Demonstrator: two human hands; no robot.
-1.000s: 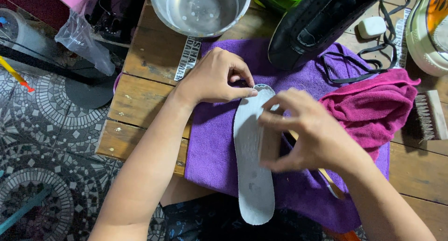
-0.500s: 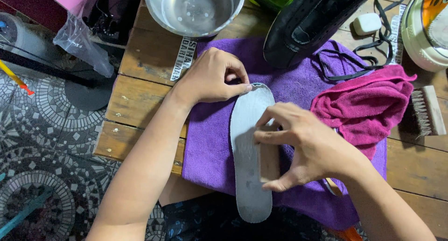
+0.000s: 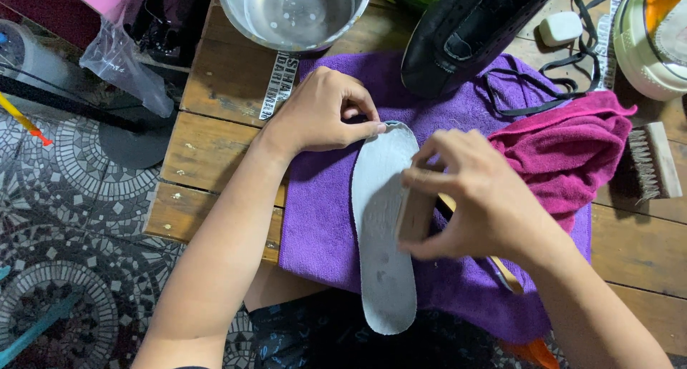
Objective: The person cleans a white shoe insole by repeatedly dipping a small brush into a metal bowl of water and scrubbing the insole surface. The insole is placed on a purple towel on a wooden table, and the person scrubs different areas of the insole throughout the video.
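Note:
A grey shoe insole (image 3: 383, 247) lies lengthwise on a purple towel (image 3: 322, 212) spread over a wooden table. My left hand (image 3: 322, 111) pinches the insole's far end and holds it down. My right hand (image 3: 479, 197) grips a small brown block-shaped brush (image 3: 415, 212) and presses it against the insole's middle. The insole's near end hangs past the table edge over my lap.
A metal bowl (image 3: 293, 11) of water stands at the back. A black shoe (image 3: 465, 33) with loose laces rests on the towel's far side, a magenta cloth (image 3: 565, 154) to the right. A wooden brush (image 3: 655, 161) and a white-soled shoe (image 3: 651, 33) lie far right.
My right hand slid down the insole from its far end toward the middle, with the brown brush now showing under the fingers. My left hand kept its hold.

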